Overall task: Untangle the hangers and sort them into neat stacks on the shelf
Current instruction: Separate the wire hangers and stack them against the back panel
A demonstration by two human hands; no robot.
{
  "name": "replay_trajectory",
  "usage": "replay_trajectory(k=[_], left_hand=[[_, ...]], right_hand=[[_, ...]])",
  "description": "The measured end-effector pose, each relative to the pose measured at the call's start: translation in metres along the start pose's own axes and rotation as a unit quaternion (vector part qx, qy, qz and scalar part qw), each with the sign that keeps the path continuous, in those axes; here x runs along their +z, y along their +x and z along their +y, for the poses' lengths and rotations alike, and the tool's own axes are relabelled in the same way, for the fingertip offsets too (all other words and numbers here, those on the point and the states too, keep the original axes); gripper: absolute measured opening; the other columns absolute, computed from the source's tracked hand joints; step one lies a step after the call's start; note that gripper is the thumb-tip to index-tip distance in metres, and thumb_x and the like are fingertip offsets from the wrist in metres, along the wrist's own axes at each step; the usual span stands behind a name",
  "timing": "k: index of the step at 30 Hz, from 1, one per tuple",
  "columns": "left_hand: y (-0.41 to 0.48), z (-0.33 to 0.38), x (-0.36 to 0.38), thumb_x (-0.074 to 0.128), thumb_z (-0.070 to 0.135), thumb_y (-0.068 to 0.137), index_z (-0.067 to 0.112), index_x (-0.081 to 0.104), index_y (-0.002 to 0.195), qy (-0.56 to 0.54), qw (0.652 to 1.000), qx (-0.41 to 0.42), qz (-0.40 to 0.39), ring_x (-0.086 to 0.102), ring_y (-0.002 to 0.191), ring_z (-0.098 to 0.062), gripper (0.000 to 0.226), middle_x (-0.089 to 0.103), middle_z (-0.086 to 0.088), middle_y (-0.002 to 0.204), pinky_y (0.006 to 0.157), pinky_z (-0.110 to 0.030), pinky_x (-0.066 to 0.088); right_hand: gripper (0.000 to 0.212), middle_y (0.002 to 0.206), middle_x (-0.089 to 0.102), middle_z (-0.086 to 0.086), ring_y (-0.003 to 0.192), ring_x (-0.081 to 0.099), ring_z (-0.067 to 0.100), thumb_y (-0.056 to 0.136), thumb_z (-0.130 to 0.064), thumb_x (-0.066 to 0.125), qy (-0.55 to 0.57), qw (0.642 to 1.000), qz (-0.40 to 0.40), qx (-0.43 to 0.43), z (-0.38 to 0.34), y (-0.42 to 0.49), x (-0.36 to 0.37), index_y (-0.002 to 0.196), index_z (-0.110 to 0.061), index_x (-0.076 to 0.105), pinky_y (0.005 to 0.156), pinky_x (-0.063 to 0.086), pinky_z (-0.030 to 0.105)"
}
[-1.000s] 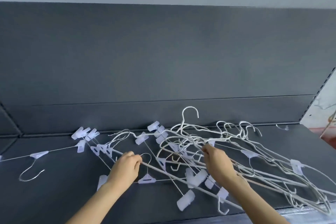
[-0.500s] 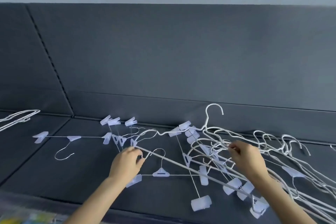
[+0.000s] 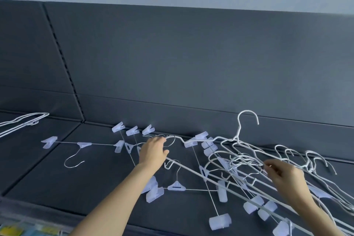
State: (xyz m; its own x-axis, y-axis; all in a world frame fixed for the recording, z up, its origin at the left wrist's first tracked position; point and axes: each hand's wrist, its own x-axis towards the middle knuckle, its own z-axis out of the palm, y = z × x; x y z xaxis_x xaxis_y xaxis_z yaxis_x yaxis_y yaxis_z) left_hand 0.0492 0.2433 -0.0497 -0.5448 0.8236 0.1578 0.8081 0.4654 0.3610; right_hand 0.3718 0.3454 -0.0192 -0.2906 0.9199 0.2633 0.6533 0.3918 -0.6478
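A tangle of white wire hangers [image 3: 247,157] and clip hangers with pale plastic clips spreads over the dark grey shelf [image 3: 57,178]. One hook [image 3: 248,119] stands up out of the pile. My left hand [image 3: 153,152] is curled round a wire hanger at the pile's left end, next to a bent hook. My right hand [image 3: 283,175] pinches thin wires in the middle of the tangle. A single clip hanger [image 3: 82,144] lies flat to the left of my left hand.
A few white wire hangers [image 3: 21,122] lie together at the far left of the shelf. The shelf's dark back panel [image 3: 191,63] rises right behind the pile. Coloured items [image 3: 17,230] show below the shelf's front edge.
My left hand has moved up and back along the wire toward the clips. My right hand has shifted right and now pinches wires. The view has swung left, bringing the far-left hangers further in.
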Motion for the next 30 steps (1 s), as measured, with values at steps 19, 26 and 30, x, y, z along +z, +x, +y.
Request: replay_trajectory(k=[19, 26, 30], left_hand=[[0.000, -0.011, 0.001, 0.044, 0.017, 0.092, 0.006, 0.060, 0.087, -0.037, 0.997, 0.058, 0.022, 0.049, 0.081, -0.017, 0.020, 0.046, 0.005, 0.086, 0.063, -0.025, 0.033], [-0.003, -0.030, -0.002, 0.043, 0.012, 0.092, 0.002, 0.060, 0.084, 0.013, 0.999, 0.020, 0.034, 0.057, 0.091, -0.026, 0.021, 0.059, -0.009, 0.094, 0.066, -0.031, 0.040], [0.000, -0.028, -0.003, 0.042, 0.007, 0.090, 0.006, 0.060, 0.087, 0.077, 0.997, -0.027, 0.008, 0.058, 0.092, -0.025, 0.018, 0.060, -0.008, 0.099, 0.068, -0.031, 0.045]], right_hand=[[0.015, 0.054, 0.064, 0.010, 0.053, 0.057, 0.030, 0.082, -0.005, 0.057, -0.046, 0.998, 0.032, 0.015, -0.034, 0.022, 0.034, 0.072, -0.011, 0.066, 0.052, 0.046, 0.035], [0.012, 0.061, 0.066, 0.014, 0.062, 0.059, 0.034, 0.081, -0.004, 0.060, -0.044, 0.997, 0.065, 0.029, -0.007, 0.025, 0.001, 0.076, -0.012, 0.067, 0.060, 0.045, 0.040], [0.008, 0.061, 0.065, 0.009, 0.063, 0.064, 0.032, 0.081, -0.002, 0.062, -0.038, 0.995, 0.079, 0.053, 0.012, 0.019, -0.016, 0.083, -0.005, 0.069, 0.062, 0.041, 0.017]])
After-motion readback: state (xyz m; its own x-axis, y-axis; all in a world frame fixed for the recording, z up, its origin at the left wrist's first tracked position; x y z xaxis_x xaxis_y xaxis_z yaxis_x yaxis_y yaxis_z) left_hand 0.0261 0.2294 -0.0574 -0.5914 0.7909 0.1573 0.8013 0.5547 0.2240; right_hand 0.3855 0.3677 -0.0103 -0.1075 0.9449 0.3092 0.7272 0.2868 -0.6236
